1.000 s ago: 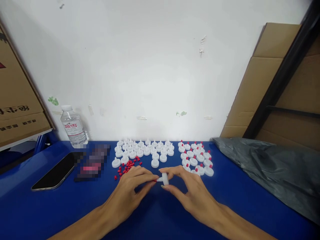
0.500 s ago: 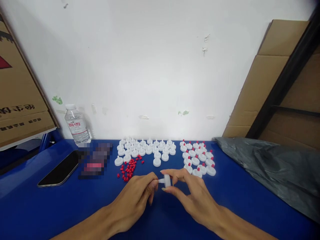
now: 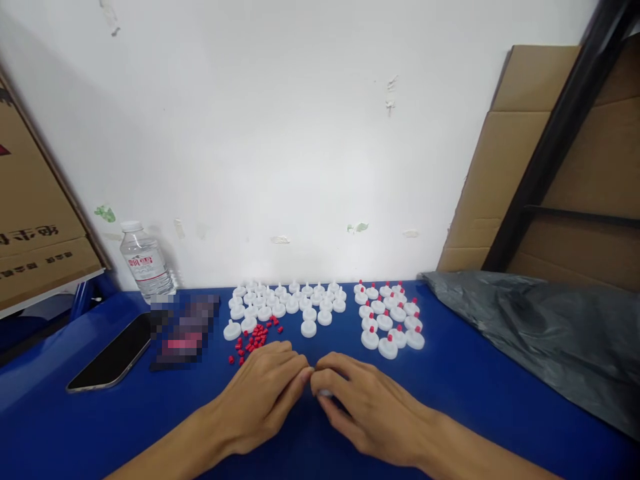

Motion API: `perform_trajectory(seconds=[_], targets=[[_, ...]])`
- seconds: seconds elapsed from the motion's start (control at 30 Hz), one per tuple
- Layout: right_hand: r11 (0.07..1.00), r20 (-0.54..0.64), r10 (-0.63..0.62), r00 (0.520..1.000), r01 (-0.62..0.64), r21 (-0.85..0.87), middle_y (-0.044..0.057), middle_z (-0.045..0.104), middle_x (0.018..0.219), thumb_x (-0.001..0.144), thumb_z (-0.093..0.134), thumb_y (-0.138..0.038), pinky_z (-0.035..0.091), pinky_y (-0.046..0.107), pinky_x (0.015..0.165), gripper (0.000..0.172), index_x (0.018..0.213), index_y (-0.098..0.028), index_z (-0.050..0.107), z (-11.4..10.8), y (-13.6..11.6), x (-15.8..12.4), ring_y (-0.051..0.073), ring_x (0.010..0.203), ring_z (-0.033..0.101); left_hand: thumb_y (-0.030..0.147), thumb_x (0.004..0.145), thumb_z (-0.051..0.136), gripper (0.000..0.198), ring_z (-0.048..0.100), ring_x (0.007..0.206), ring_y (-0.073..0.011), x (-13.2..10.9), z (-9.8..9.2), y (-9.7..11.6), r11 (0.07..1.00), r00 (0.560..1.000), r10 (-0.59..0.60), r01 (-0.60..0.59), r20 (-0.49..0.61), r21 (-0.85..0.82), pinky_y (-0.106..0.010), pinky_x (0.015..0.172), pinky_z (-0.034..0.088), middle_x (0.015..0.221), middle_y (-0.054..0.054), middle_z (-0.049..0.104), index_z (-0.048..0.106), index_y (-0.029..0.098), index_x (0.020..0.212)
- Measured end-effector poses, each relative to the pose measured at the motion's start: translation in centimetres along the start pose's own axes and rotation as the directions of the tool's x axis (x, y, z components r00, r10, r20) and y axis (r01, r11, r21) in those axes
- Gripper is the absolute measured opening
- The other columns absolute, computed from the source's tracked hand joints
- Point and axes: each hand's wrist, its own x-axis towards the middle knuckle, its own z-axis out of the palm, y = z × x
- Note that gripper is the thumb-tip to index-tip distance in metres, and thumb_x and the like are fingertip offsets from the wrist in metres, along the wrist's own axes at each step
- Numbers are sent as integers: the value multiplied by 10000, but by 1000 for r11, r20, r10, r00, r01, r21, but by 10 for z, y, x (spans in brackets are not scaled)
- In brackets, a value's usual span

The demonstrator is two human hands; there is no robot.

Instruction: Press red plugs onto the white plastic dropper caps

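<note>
My right hand (image 3: 373,408) is closed around a white spouted bottle cap (image 3: 325,393), of which only a sliver shows between the fingers. My left hand (image 3: 270,393) is pinched, its fingertips touching those of my right hand; whatever it holds is hidden. Beyond my left hand lies a scatter of small red tip caps (image 3: 258,336). Several white spouted caps with bare spouts (image 3: 292,305) stand upright in a group at the back middle. To their right, several more white caps with red tips (image 3: 385,321) stand grouped.
On the left are a clear water bottle (image 3: 148,263), a black phone (image 3: 113,353) and a blurred-out dark packet (image 3: 185,333). Grey plastic sheeting (image 3: 530,333) covers the table's right side. Cardboard (image 3: 495,153) leans at the right, and a carton (image 3: 40,193) stands at the left.
My hands have come together, and my right fingers have curled over the white cap, hiding most of it. The camera view has shifted slightly.
</note>
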Motion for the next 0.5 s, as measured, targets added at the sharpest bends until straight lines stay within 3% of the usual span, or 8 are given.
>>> perform_trajectory(seconds=[0.13, 0.2, 0.33, 0.5], targets=[[991, 93, 89, 992, -79, -111, 44, 608, 1170, 1003, 502, -127, 561, 337, 843, 218, 1165, -245, 588, -4, 8, 0, 180, 882, 644, 250, 1080, 378, 369, 530, 763, -206, 2, -7, -25, 980, 986, -92, 114, -136, 162, -332, 703, 428, 761, -31, 612, 602, 193, 794], [986, 54, 121, 991, -113, -126, 49, 620, 1184, 1014, 531, -158, 548, 359, 882, 194, 1171, -243, 608, -7, 13, 0, 201, 950, 646, 251, 1055, 461, 241, 554, 905, -249, 1, -11, -41, 957, 978, -105, 149, -182, 250, -348, 733, 460, 910, -61, 667, 672, 191, 956], [978, -26, 134, 991, -137, -155, 57, 670, 1133, 1029, 580, -239, 444, 457, 1082, 142, 1153, -223, 647, -12, 24, 0, 253, 1138, 621, 178, 1044, 461, 243, 540, 1050, -270, 0, -13, -59, 942, 989, -45, 88, -139, 323, -407, 880, 502, 1086, -84, 676, 697, 192, 1098], [948, -107, 173, 979, -195, -252, 116, 592, 1360, 1018, 566, -206, 472, 495, 1058, 339, 1356, -231, 590, -14, 32, -1, 299, 1244, 570, 138, 1028, 468, 270, 531, 1109, -291, -1, -6, -56, 927, 994, -72, 97, -82, 362, -455, 941, 500, 1160, -106, 646, 695, 189, 1165]])
